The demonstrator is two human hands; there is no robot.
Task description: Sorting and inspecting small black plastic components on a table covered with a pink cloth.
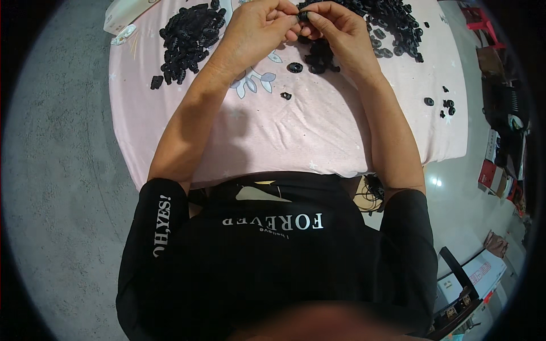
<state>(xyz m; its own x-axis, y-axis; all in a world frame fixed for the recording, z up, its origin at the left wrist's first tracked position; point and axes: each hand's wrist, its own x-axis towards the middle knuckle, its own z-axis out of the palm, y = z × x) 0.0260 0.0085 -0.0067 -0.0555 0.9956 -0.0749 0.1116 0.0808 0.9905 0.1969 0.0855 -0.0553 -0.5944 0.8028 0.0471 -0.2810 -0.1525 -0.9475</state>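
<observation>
At the far middle of the table, my left hand [259, 28] and my right hand [343, 35] meet, their fingertips pinching a small round black part [303, 16] between them. My fingers partly cover it, so its exact kind does not show. Just below the hands on the cloth lie a black ring-shaped piece [294, 67] and a smaller black piece [285, 96]. Beside my right hand is a little cluster of black parts [322, 58]. A big heap of black parts [192, 37] rests to the left of my left hand.
Another heap of black ring-like parts [398, 28] spreads behind and right of my right hand. Several loose pieces [449, 104] lie near the right edge of the pink tablecloth [273, 139]. A white box [126, 14] stands at the far left corner. Boxes [475, 273] sit on the floor at right.
</observation>
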